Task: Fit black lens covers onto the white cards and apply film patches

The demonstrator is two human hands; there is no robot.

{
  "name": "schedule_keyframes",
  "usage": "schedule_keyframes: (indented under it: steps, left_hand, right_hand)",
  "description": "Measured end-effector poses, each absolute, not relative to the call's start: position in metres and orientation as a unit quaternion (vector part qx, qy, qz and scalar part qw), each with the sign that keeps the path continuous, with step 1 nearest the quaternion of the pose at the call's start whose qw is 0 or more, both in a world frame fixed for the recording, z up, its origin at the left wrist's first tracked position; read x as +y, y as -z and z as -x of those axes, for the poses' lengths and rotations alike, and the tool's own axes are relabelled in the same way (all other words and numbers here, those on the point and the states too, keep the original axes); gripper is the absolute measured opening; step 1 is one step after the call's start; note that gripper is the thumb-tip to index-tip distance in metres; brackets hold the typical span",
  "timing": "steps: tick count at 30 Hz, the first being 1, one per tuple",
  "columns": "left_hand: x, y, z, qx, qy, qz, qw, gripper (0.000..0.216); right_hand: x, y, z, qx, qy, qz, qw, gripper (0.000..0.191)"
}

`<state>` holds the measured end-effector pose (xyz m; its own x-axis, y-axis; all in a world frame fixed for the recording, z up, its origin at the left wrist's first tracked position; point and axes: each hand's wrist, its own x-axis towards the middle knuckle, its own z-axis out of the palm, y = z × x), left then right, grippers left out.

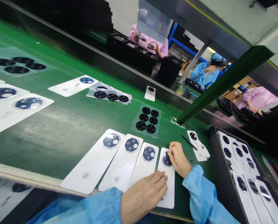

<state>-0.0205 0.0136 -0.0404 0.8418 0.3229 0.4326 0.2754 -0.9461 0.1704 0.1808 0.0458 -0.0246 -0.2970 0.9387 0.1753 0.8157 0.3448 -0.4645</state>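
Observation:
Several white phone back panels, each with a dark octagonal camera patch, lie side by side near the front edge. My left hand [145, 193] rests flat on the lower part of the rightmost panel [168, 199], fingers stretched out and partly over its neighbour [139, 169]. Bent and pinched, the fingers of my right hand [179, 158] touch the camera patch [166, 159] at that panel's upper end. Whatever they pinch is hidden. Just right of this hand lies a small black piece [192, 161].
A clear sheet of black octagonal stickers [146, 119] lies behind the panels. Black tweezers [189, 142] lie across small white cards [199, 152]. At right stands a black tray [219, 174] of panels. A green post [223, 87] slants overhead; co-workers sit beyond.

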Motion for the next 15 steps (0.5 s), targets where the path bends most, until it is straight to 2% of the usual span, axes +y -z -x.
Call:
schedule_keyframes:
  steps: [4,7,10,13,15]
  left_hand:
    - [0.013,0.040,0.020,0.160,-0.240,-0.956,0.061,0.018]
    - [0.013,0.041,0.020,0.158,-0.241,-0.956,0.061,0.019]
    - [0.013,0.041,0.019,0.152,-0.237,-0.958,0.059,0.017]
    - [0.015,0.039,0.019,0.144,-0.227,-0.961,0.064,0.017]
    - [0.016,0.035,0.022,0.139,-0.226,-0.961,0.082,0.018]
  right_hand:
    - [0.022,0.020,-0.177,-0.804,-0.128,0.542,0.209,0.015]
    - [-0.002,0.011,-0.173,-0.797,-0.168,0.537,0.218,0.013]
    - [-0.014,-0.001,-0.167,-0.724,-0.272,0.558,0.301,0.011]
    - [-0.002,-0.007,-0.155,-0.638,-0.316,0.590,0.380,0.010]
    - [0.017,-0.005,-0.143,-0.628,-0.309,0.627,0.342,0.011]
